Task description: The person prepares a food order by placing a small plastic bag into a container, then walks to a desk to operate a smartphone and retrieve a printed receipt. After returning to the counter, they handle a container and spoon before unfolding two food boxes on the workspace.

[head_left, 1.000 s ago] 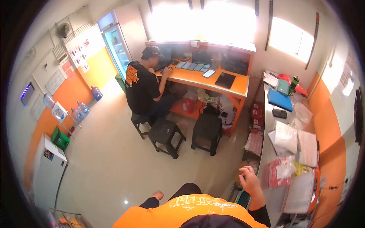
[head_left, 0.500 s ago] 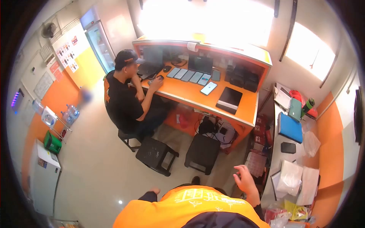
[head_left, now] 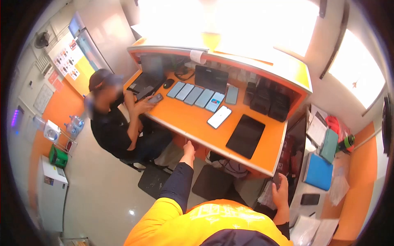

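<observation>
My left hand (head_left: 188, 151) reaches forward on an outstretched arm, its fingers extended at the front edge of the orange desk (head_left: 262, 158). My right hand (head_left: 281, 192) is raised beside the desk's right front corner, with thumb and fingers bent and apart; a dark patch shows between them. Several phones (head_left: 193, 95) lie in a row on the desk. In front of them is a phone with a lit white screen (head_left: 219, 117), and to its right a black tablet-like slab (head_left: 245, 136).
A seated person (head_left: 111, 119) at the left holds a phone (head_left: 156, 98). Black stools (head_left: 211, 180) stand before the desk. A laptop (head_left: 210, 78) is at its back. The right-hand side table (head_left: 328, 205) carries a blue folder (head_left: 319, 171), a dark phone (head_left: 310, 199) and papers.
I have come nearer the desk. My left hand has swung forward from my side to the desk edge. My right hand has shifted right. The seated person's head has turned.
</observation>
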The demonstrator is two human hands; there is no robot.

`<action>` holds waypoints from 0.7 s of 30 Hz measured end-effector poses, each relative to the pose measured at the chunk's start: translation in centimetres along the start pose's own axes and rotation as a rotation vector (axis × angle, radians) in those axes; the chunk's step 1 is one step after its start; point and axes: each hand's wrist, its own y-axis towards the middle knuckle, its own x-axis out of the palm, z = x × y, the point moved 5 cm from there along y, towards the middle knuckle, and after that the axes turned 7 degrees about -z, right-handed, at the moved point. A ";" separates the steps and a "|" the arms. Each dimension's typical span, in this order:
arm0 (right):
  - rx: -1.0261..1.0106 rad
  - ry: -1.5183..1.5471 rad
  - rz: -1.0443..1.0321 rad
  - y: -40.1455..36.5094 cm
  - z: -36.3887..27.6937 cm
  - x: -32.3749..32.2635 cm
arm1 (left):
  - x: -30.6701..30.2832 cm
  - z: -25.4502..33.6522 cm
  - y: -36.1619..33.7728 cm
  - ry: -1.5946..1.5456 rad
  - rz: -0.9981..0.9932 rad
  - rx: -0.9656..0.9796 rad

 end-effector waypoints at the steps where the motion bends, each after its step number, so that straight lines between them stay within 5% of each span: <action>1: -0.062 -0.003 -0.020 3.6 -0.5 -0.1 | 1.8 1.6 -0.1 -0.084 -0.026 0.081; 3: -0.158 0.004 -0.074 9.7 -1.7 0.3 | 3.2 3.1 0.3 -0.103 0.378 -0.064; 10: -0.459 0.157 -0.272 30.5 -5.5 9.8 | 8.4 7.7 -2.9 0.096 0.885 -0.082; 13: -0.533 0.063 -0.293 38.2 -7.6 16.7 | 8.8 8.4 -2.9 0.219 0.945 -0.066; 15: -0.365 0.005 -0.361 43.0 -9.7 20.2 | 9.3 9.1 -2.8 0.269 0.974 -0.082; 21: -0.311 -0.251 -0.189 53.0 -11.5 26.9 | 5.1 3.2 2.6 0.519 1.060 0.017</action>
